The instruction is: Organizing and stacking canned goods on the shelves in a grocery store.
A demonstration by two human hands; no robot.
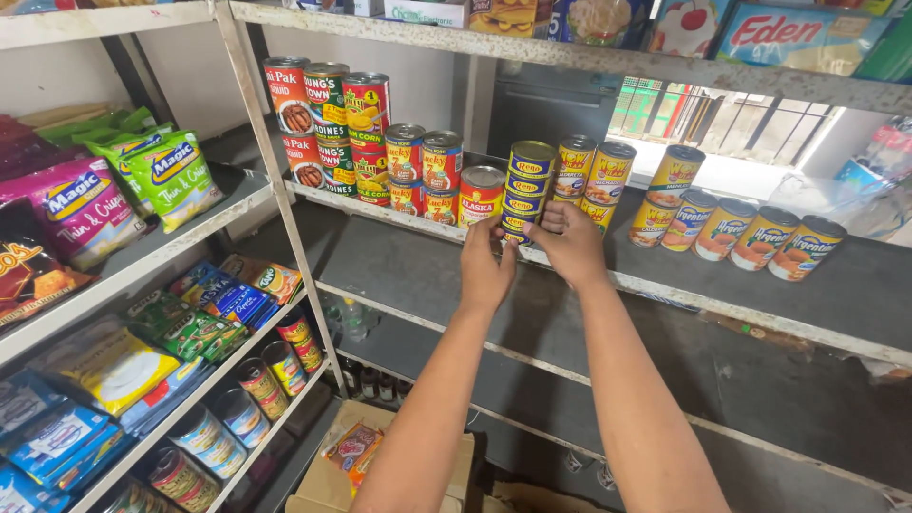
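Observation:
Both my hands reach up to a stack of small blue-and-yellow tins (pixel 528 185) on a grey metal shelf (pixel 665 285). My left hand (pixel 486 269) grips the bottom of the stack from the left. From the right, my right hand (pixel 572 242) closes on the same low tins. A red-and-yellow can (pixel 481 195) stands just left of the stack, close to my left fingers. Yellow tins (pixel 594 176) are stacked right behind my right hand.
Red and green cans (pixel 328 119) are stacked at the shelf's left; orange-and-yellow cans (pixel 760 237) lie in a row at the right. Snack bags (pixel 161 176) fill the left rack, with cans (pixel 252 389) lower down. An open cardboard box (pixel 380 465) sits on the floor.

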